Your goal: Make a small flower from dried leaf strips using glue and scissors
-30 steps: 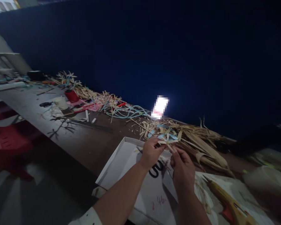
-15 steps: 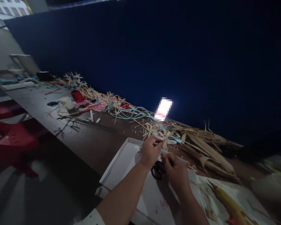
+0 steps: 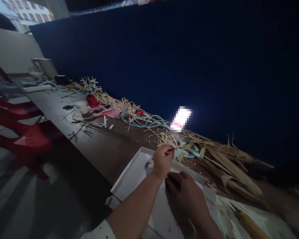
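Observation:
My left hand is closed in a pinch over the upper part of a shallow white box lid. From its fingertips a pale flower of dried husk strips sticks out to the right. My right hand is lower, over the lid, with its fingers curled on black-handled scissors. Most of the scissors is hidden under that hand and in its shadow. Pink handwriting marks the lid near my right wrist.
Dried husks lie to the right, with a yellow-handled pointed tool nearer me. A lit phone-like screen leans at the blue partition. Green cords, a red thread spool and husk flowers lie further left. A red chair stands beside the table.
My right hand has come down and over the black scissor handles, which lay exposed before. My left hand keeps its pinch on the husk flower. The view has shifted slightly left.

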{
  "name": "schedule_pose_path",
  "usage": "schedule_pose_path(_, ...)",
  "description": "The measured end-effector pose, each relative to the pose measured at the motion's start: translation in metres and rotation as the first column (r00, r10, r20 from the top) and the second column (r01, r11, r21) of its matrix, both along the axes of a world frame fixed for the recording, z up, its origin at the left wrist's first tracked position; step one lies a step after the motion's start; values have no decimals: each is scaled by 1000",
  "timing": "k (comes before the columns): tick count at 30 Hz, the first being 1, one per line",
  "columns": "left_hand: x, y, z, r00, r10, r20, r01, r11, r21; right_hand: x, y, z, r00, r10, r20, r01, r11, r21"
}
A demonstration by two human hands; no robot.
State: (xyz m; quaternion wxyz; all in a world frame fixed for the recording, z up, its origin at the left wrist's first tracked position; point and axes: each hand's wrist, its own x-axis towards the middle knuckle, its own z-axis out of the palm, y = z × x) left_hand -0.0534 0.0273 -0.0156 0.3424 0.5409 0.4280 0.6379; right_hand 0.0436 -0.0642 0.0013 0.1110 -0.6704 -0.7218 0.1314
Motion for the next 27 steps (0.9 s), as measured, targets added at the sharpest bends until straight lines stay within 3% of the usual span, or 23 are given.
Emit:
schedule_pose_path(8, -1, 4, -3, 999, 52, -7, -52, 997, 63, 0, -1, -2, 1000, 18, 18, -18, 1000, -4)
schedule_pose_path(16, -14, 0, 9, 976, 214, -41, -202, 958, 204, 6, 3, -7, 960, -116, -254, 97, 992, -85)
schedule_pose_path(18, -17, 2, 9, 969, 244, -38, -231, 950, 211, 10, 4, -9, 920, -131, -369, 90, 988, -126)
schedule_pose_path(21, -22, 7, 6, 959, 283, 4, -279, 942, 189, 16, 5, -8, 798, -150, -583, 37, 979, -202)
schedule_pose_path(24, -25, 12, 3, 943, 327, 55, -331, 931, 153, 24, 8, -2, 704, -160, -692, 5, 976, -220)
schedule_pose_path(27, -27, 14, 1, 940, 337, 61, -342, 930, 135, 30, 10, 4, 637, -218, -739, 107, 975, -194)
